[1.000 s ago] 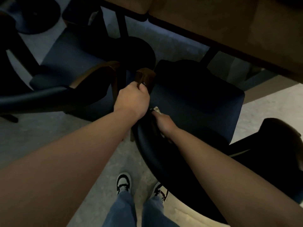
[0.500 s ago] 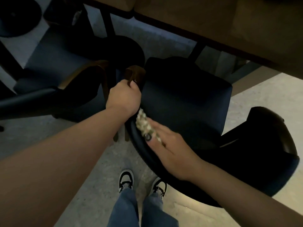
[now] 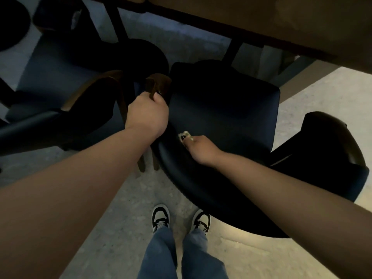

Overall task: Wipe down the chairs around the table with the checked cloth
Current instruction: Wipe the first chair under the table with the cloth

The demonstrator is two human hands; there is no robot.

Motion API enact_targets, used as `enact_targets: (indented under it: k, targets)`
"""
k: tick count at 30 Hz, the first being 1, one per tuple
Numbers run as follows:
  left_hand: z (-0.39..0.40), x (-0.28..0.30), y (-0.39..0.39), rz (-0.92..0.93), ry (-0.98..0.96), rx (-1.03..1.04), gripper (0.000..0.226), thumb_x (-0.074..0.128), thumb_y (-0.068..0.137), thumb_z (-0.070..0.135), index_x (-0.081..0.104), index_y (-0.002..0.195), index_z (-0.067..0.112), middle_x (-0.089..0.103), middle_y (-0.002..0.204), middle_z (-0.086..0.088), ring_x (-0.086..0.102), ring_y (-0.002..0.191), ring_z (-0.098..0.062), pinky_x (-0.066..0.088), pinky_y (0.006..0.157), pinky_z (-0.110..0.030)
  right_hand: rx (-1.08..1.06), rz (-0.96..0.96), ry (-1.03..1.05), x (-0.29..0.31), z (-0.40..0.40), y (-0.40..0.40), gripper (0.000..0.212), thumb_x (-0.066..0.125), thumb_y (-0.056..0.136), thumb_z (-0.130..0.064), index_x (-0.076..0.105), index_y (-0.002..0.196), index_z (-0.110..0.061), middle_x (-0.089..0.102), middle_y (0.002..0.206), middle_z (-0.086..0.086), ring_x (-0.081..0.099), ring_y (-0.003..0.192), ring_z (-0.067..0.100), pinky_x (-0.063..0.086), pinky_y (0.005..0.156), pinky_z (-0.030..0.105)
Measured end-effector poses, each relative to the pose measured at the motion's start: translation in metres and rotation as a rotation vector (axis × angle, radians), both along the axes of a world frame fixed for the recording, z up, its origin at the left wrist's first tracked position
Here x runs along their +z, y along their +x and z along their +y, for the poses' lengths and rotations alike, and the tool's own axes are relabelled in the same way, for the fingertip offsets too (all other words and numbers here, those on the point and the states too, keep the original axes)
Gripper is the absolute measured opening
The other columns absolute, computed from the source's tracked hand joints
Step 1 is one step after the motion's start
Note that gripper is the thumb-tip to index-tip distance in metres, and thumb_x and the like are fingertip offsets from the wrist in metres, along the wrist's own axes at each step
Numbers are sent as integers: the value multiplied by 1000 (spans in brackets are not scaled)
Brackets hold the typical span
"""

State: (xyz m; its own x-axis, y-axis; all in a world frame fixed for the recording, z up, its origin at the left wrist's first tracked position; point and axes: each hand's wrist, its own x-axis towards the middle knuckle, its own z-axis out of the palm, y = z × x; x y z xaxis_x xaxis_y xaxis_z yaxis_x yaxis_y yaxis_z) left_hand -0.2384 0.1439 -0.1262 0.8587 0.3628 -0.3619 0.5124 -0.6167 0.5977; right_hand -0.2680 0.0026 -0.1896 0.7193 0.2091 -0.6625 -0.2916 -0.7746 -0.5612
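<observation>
Our right hand (image 3: 200,147) was the working grip: fingers curled down over the checked cloth (image 3: 185,135), bunched small, only a pale scrap of it showing past the knuckles on the far-left side of the hand. The cloth was pressed where the backrest meets the seat of the dark blue chair (image 3: 221,109), at the seat's near-left part. Our left hand (image 3: 148,117) was closed round the brown wooden armrest (image 3: 156,85) on that chair's left side, fingers wrapped over it, apparently steadying the chair.

Handling, as we judged it: the cloth was light, soft and limp, no shape of its own, so it wants a wadded hold under the fingers with the palm pushing down, not an edge pinch, or it would trail and fold. Not fragile, not slippery against upholstery; it should drag a bit. The chair looked heavy enough to stay put but may shift under a hard wipe, so the armrest hold made sense.

Relative to the grip, the cloth was under and just ahead of the fingers, mostly hidden by the hand.

Further out: a second blue chair (image 3: 60,77) to the left, just beside the first; another dark chair (image 3: 332,148) at right; the worktop (image 3: 261,21) along the far edge; pale floor (image 3: 120,208) and our shoes near.
</observation>
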Motion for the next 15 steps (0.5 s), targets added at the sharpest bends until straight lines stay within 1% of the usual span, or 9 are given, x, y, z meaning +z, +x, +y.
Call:
enact_targets:
  k: [2, 3, 4, 6, 7, 9, 11, 13, 15]
  targets:
    - [1, -1, 0, 0, -5, 0, 40, 32, 103, 35, 55, 121, 8, 62, 110, -14, 60, 99, -31, 47, 80, -35, -32, 75, -63, -18, 1, 7, 45, 30, 102, -32, 52, 72, -7, 53, 84, 10, 48, 69, 21, 29, 58, 27]
    - [1, -1, 0, -1, -1, -2, 40, 32, 103, 36, 55, 121, 8, 62, 108, -14, 61, 97, -30, 47, 78, -35, -56, 117, -85, -25, 0, 9, 42, 32, 101, -35, 54, 80, -7, 53, 88, 10, 49, 66, 20, 31, 59, 27]
    - [1, -2, 0, -3, 3, -2, 40, 32, 103, 36, 56, 121, 9, 63, 107, -13, 61, 95, -29, 46, 76, -34, -75, 153, -98, -30, -2, 10, 41, 33, 101, -38, 55, 84, -8, 54, 87, 9, 49, 62, 17, 33, 56, 27]
    - [1, -4, 1, -7, 6, 0, 41, 32, 102, 36, 56, 121, 9, 63, 105, -12, 61, 91, -27, 44, 72, -32, -87, 180, -102, -36, -6, 12, 44, 34, 100, -42, 55, 83, -7, 54, 81, 6, 49, 59, 12, 34, 50, 23]
    - [2, -5, 1, -6, 6, 1, 41, 32, 102, 36, 56, 121, 10, 63, 105, -11, 60, 88, -25, 43, 71, -31, -67, 178, -117, -37, -9, 11, 45, 35, 99, -43, 56, 84, -6, 55, 82, 7, 51, 61, 13, 35, 51, 22]
    - [2, -8, 2, -4, 8, 2, 41, 32, 102, 37, 56, 120, 10, 61, 99, -7, 57, 77, -19, 41, 65, -28, 17, 166, -175, -37, -21, 7, 45, 37, 99, -43, 55, 81, -6, 54, 84, 8, 52, 64, 17, 36, 58, 24]
    - [2, -9, 1, -4, 11, 16, 40, 33, 102, 38, 56, 119, 11, 55, 86, -1, 49, 66, -11, 38, 60, -27, 91, 179, -234, -35, -36, 0, 46, 37, 99, -42, 51, 70, -10, 53, 80, 8, 52, 65, 19, 36, 62, 26]
    - [2, -10, 1, 1, 15, 18, 40, 33, 102, 38, 57, 118, 10, 52, 81, 0, 50, 66, -14, 38, 59, -27, 84, 196, -238, -27, -47, -6, 46, 36, 100, -40, 51, 66, -13, 54, 76, 8, 50, 63, 17, 36, 58, 27]
    - [2, -8, -1, 8, 15, 11, 41, 33, 101, 37, 57, 118, 9, 55, 89, -4, 52, 74, -19, 39, 65, -30, 56, 166, -191, -11, -47, -9, 46, 36, 100, -37, 52, 64, -14, 52, 69, 4, 49, 60, 13, 36, 53, 25]
